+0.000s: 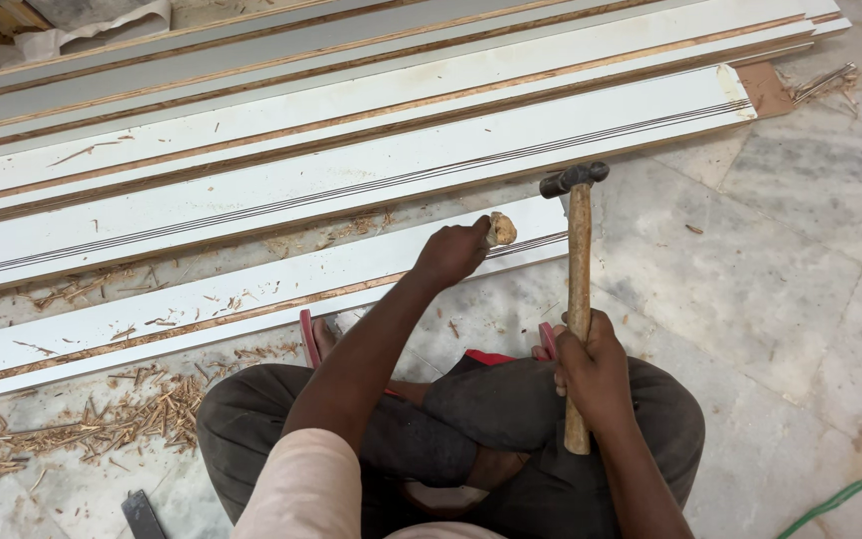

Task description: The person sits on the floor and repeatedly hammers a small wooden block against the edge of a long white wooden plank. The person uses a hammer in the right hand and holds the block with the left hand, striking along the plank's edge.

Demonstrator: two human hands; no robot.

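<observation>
Right hand (pixel 591 364) clenched on raised hammer (pixel 578 250); left hand (pixel 451 252) pinching wooden-handled chisel (pixel 501 230) on white laminated board (pixel 251 289); wood shavings (pixel 102 419) already on floor; edge trimming judged partway.

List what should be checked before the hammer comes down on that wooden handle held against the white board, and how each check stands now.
1. Right hand grips the hammer firmly: ok.
2. Hammer head raised clear of the left hand: ok.
3. Left hand holds the chisel handle steady on the white board: ok.
4. Blade tip placement: cannot tell, hidden.
5. Fingers below the handle's top: ok.
6. Board free of wood shavings: not ok, chips lie on it.
</observation>
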